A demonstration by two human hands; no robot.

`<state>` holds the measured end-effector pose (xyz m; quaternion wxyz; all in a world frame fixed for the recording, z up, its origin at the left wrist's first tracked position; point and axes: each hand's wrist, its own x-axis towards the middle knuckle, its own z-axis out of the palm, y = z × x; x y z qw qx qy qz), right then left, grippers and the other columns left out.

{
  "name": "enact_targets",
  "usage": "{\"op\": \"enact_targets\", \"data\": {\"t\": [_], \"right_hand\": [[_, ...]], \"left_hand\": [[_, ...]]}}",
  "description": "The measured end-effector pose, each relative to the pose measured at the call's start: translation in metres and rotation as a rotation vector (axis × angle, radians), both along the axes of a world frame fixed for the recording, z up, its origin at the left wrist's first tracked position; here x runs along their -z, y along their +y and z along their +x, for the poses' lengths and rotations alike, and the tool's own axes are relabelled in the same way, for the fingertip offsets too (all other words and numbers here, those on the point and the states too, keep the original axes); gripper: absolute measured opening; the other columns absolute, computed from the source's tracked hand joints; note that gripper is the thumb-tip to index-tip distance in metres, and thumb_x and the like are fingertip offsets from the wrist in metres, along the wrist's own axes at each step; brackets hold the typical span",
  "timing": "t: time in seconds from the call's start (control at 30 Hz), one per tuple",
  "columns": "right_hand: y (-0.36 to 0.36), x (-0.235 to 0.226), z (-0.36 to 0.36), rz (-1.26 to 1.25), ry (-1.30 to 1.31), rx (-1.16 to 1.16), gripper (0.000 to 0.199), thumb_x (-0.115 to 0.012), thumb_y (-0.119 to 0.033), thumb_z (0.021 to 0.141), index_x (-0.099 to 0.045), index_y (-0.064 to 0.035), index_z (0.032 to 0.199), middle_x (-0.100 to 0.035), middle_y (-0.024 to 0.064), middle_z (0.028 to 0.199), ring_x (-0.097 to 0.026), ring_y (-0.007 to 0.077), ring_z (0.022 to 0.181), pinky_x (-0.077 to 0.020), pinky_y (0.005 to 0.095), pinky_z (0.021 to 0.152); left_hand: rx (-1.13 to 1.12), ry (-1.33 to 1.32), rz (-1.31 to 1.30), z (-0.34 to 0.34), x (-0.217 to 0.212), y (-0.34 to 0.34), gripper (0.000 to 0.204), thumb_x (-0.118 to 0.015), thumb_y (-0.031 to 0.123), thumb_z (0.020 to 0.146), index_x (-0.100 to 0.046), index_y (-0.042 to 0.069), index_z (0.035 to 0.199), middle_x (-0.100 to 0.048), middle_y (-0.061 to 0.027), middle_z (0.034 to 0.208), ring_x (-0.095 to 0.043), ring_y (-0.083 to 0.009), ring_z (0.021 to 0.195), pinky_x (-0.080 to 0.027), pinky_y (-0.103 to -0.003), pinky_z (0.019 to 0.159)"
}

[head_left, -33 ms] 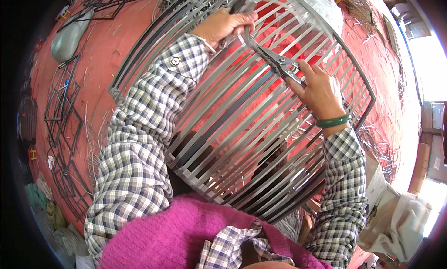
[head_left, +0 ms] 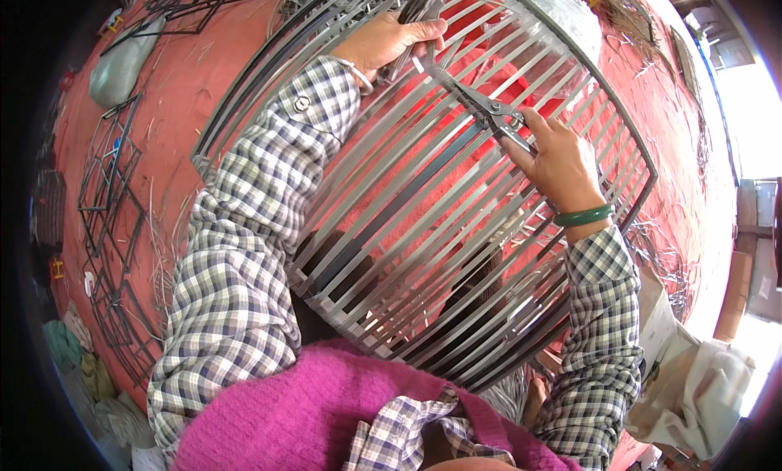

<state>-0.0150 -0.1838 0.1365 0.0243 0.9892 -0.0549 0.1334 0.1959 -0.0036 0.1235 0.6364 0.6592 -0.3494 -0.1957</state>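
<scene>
A frame of parallel grey strips (head_left: 383,210) is tilted across my lap, its strips running between dark rails. My left hand (head_left: 389,43) is closed at its far edge, around a bundle of loose grey strips (head_left: 423,5). My right hand (head_left: 562,157) grips the handles of metal pliers (head_left: 495,112). Their jaws point up and left, lying over the strips just below my left hand. Whether the jaw tips have bitten on a strip is too small to tell. A darker strip (head_left: 391,202) runs among the paler ones.
Red floor sheeting (head_left: 187,137) carries scattered strip scraps. Dark bent metal frames (head_left: 110,186) lie at left, near a pale wrapped bundle (head_left: 122,68). Beneath the far strips sits something bright red (head_left: 481,72). White cloth (head_left: 700,389) is heaped at lower right.
My left hand and sleeve have shifted slightly left, and the top of the loose strip bundle has moved. The pliers and my right hand have barely moved.
</scene>
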Motion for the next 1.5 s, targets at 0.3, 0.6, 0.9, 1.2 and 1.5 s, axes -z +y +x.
{"op": "enact_targets", "data": {"t": [0.3,0.6,0.9,1.2,1.5], "right_hand": [[0.013,-0.013,0.009,-0.034,-0.066,0.029,0.05,-0.06,-0.047,0.08,-0.054,-0.0096,0.113,-0.062,0.0122,0.087,-0.064,0.0305,0.079,-0.0498,0.0435,0.066],[0.02,-0.011,0.019,-0.16,-0.132,-0.044,0.051,-0.058,-0.048,0.081,-0.052,-0.0099,0.115,-0.062,0.0119,0.085,-0.064,0.0287,0.078,-0.0495,0.0438,0.065],[0.021,-0.017,0.022,0.049,-0.035,0.041,0.051,-0.057,-0.048,0.081,-0.054,-0.0084,0.113,-0.064,0.0115,0.087,-0.064,0.0305,0.081,-0.0491,0.0448,0.068],[0.036,-0.028,0.026,-0.082,-0.038,0.045,0.05,-0.058,-0.049,0.081,-0.055,-0.0089,0.111,-0.063,0.0104,0.087,-0.064,0.0283,0.079,-0.0497,0.0432,0.067],[0.028,-0.024,0.031,-0.111,-0.032,0.008,0.046,-0.059,-0.045,0.081,-0.054,-0.0095,0.11,-0.062,0.0106,0.08,-0.064,0.028,0.075,-0.0492,0.0437,0.063]], "left_hand": [[-0.021,-0.645,0.759,0.015,-0.041,-0.035,0.043,-0.064,0.046,0.079,-0.066,0.003,0.075,-0.055,-0.0049,0.059,-0.053,-0.0156,0.056,-0.043,-0.032,0.056],[0.081,-0.198,0.328,0.003,-0.022,0.002,0.034,-0.07,0.041,0.077,-0.069,0.006,0.076,-0.065,-0.0028,0.071,-0.054,-0.0123,0.065,-0.043,-0.026,0.067],[-0.077,-0.402,0.441,0.035,-0.034,-0.001,0.032,-0.062,0.036,0.083,-0.069,0.005,0.084,-0.067,-0.0036,0.079,-0.057,-0.0138,0.072,-0.043,-0.029,0.069],[0.109,-0.059,0.101,0.02,-0.034,0.0,0.02,-0.061,0.022,0.087,-0.06,0.003,0.093,-0.064,-0.0036,0.068,-0.057,-0.0078,0.057,-0.043,-0.02,0.049],[0.061,0.203,-0.122,0.014,-0.02,0.033,0.023,-0.061,0.028,0.088,-0.059,0.005,0.084,-0.055,0.0026,0.063,-0.048,-0.0039,0.051,-0.039,-0.018,0.046]]}}
